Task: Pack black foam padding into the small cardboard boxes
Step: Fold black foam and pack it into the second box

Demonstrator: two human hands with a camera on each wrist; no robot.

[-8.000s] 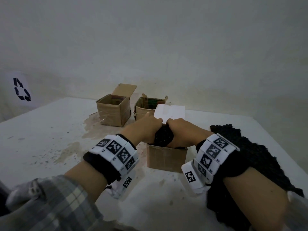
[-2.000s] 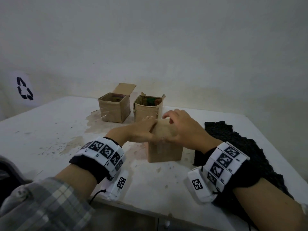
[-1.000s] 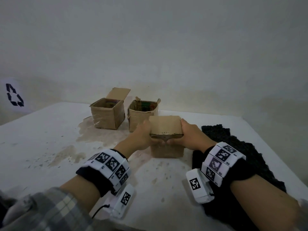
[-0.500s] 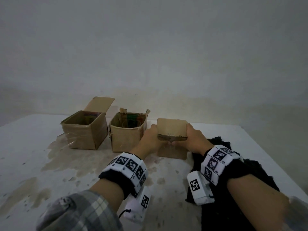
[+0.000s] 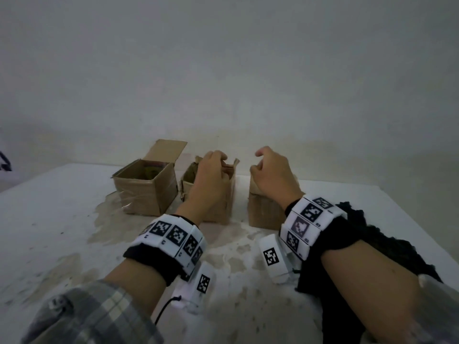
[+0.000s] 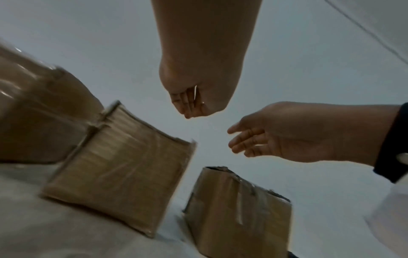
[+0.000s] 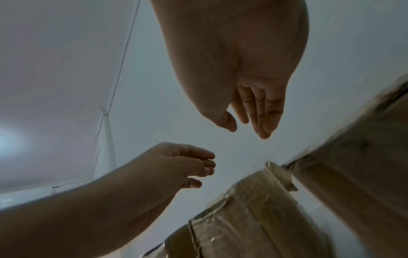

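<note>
I seem to be in a bare back room used for packing, not a home. My table [image 5: 49, 219] is a worn white top with stained, peeling patches, pushed against a blank pale wall [image 5: 223, 70]. On it stand taped cardboard boxes [image 5: 146, 192] beside a heap of black foam [image 5: 360, 244].

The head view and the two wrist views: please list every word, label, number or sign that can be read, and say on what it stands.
No word or brand can be read in any view.
Wristbands: square black-and-white code markers with tiny characters under them, too small to read.
Wrist camera housings: one code marker each, no text.
Left frame edge: part of a dark sign, cut off, unreadable.
Cardboard boxes: no print visible.
</note>
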